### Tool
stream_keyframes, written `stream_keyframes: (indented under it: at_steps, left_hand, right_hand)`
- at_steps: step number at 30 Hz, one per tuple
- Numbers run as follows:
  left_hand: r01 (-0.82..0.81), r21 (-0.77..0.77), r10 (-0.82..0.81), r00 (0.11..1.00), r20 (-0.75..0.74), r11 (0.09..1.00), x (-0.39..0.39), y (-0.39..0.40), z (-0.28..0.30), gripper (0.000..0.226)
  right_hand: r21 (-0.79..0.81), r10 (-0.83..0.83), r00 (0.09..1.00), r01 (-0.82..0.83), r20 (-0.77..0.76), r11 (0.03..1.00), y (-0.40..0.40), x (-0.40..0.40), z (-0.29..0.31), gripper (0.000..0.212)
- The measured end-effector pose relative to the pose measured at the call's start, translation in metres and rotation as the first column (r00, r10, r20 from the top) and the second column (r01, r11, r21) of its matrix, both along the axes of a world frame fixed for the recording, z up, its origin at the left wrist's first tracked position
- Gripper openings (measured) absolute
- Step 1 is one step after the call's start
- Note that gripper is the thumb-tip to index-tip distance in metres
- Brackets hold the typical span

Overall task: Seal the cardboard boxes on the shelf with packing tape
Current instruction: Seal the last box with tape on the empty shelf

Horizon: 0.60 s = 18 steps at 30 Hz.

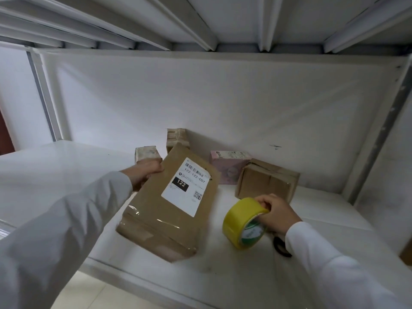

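On the white shelf, near its front edge, the labelled cardboard box lay flat and skewed, its shipping label facing up. Your left hand gripped the box's far left corner, fingers curled over the edge. Your right hand held the yellow tape roll upright just beside the box, thumb on the outer rim and fingers tucked into the core. Clear tape already seemed to cross the near end of the box; whether a free end was lifted from the roll could not be told.

To do this step well, you probably needed to keep the left hand pinning the box so it could not slide, find the tape's loose end, stick it down past the seam, then draw it straight and press it flat without wrinkles. A dark looped object, possibly scissors, lay by your right wrist for cutting.

Behind stood two small taped parcels, a pink carton and a brown taped box, all against the white back wall. Metal ribs of the upper shelf ran overhead, and pale floor tiles showed below
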State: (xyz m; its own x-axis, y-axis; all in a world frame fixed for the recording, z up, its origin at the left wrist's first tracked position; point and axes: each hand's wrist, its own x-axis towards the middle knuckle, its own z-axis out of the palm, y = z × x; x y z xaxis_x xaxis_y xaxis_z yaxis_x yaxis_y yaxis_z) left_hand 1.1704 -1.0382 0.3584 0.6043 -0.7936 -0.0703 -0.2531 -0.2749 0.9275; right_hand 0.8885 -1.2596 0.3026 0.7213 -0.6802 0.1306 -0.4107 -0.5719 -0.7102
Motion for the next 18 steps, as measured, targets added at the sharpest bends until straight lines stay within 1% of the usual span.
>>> stream_keyframes:
  at_steps: [1, 2, 3, 4, 5, 6, 7, 8, 9, 10, 11, 12, 13, 14, 15, 16, 17, 18]
  left_hand:
    - [0.012, -0.009, -0.011, 0.999, 0.047, 1.000, -0.016, 0.000, 0.016, 0.101]
    - [-0.012, -0.027, 0.016, 0.990, 0.139, 1.000, -0.026, -0.001, 0.028, 0.113]
    - [-0.051, -0.030, 0.058, 0.958, 0.280, 0.998, -0.032, -0.002, 0.040, 0.126]
    - [-0.071, -0.023, 0.074, 0.892, 0.446, 0.997, -0.039, -0.003, 0.049, 0.135]
    - [-0.072, 0.021, 0.043, 0.782, 0.622, 0.997, -0.046, -0.003, 0.053, 0.137]
    - [-0.075, 0.107, -0.035, 0.635, 0.772, 0.991, -0.048, -0.006, 0.051, 0.137]
    - [-0.093, 0.195, -0.127, 0.480, 0.868, 0.976, -0.057, -0.009, 0.048, 0.135]
    - [-0.119, 0.276, -0.217, 0.362, 0.906, 0.954, -0.065, -0.016, 0.039, 0.134]
    - [-0.098, 0.346, -0.294, 0.346, 0.891, 0.933, -0.076, -0.021, 0.031, 0.131]
    - [-0.026, 0.392, -0.345, 0.426, 0.836, 0.919, -0.087, -0.027, 0.025, 0.126]
    - [0.059, 0.422, -0.381, 0.558, 0.737, 0.904, -0.095, -0.030, 0.022, 0.115]
    - [0.124, 0.416, -0.389, 0.656, 0.647, 0.901, -0.097, -0.033, 0.020, 0.099]
    - [0.123, 0.401, -0.358, 0.725, 0.588, 0.908, -0.098, -0.035, 0.024, 0.082]
    - [0.070, 0.376, -0.288, 0.773, 0.565, 0.924, -0.088, -0.036, 0.025, 0.071]
    - [-0.010, 0.367, -0.218, 0.788, 0.575, 0.930, -0.082, -0.035, 0.030, 0.067]
    - [-0.094, 0.376, -0.160, 0.790, 0.591, 0.922, -0.075, -0.034, 0.032, 0.068]
    - [-0.148, 0.415, -0.148, 0.785, 0.601, 0.898, -0.068, -0.032, 0.032, 0.071]
    - [-0.167, 0.471, -0.172, 0.785, 0.595, 0.866, -0.064, -0.028, 0.031, 0.072]
  right_hand:
    - [0.002, -0.007, 1.000, 0.007, -0.021, 1.000, -0.001, 0.000, 0.000, 0.027]
    - [0.001, -0.016, 0.999, 0.016, -0.042, 1.000, -0.003, 0.000, 0.000, 0.024]
    - [0.000, -0.023, 0.998, 0.023, -0.061, 1.000, -0.004, 0.000, 0.000, 0.021]
    - [0.001, -0.028, 0.997, 0.028, -0.074, 1.000, -0.005, 0.001, 0.000, 0.019]
    - [0.003, -0.032, 0.996, 0.032, -0.080, 0.999, -0.005, 0.001, -0.001, 0.019]
    - [0.008, -0.034, 0.996, 0.035, -0.079, 0.999, -0.004, 0.002, -0.002, 0.019]
    - [0.016, -0.035, 0.996, 0.036, -0.076, 0.999, -0.004, 0.002, -0.002, 0.020]
    - [0.027, -0.030, 0.997, 0.032, -0.071, 0.999, -0.003, 0.002, -0.002, 0.020]
    - [0.041, -0.018, 0.998, 0.021, -0.066, 0.999, -0.001, 0.003, -0.001, 0.021]
    - [0.056, -0.001, 0.998, 0.005, -0.064, 0.998, 0.001, 0.002, 0.000, 0.022]
    - [0.067, 0.017, 0.998, -0.013, -0.062, 0.998, 0.003, 0.001, 0.002, 0.023]
    - [0.071, 0.030, 0.998, -0.026, -0.059, 0.997, 0.004, 0.000, 0.004, 0.023]
    - [0.068, 0.038, 0.998, -0.034, -0.055, 0.997, 0.005, -0.001, 0.005, 0.023]
    - [0.059, 0.042, 0.998, -0.039, -0.048, 0.998, 0.005, -0.002, 0.006, 0.023]
    - [0.049, 0.043, 0.998, -0.041, -0.040, 0.998, 0.005, -0.004, 0.007, 0.024]
    - [0.039, 0.046, 0.998, -0.044, -0.033, 0.998, 0.005, -0.006, 0.008, 0.025]
    - [0.027, 0.047, 0.998, -0.047, -0.028, 0.999, 0.004, -0.007, 0.010, 0.026]
    - [0.011, 0.050, 0.998, -0.049, -0.025, 0.999, 0.003, -0.008, 0.012, 0.027]
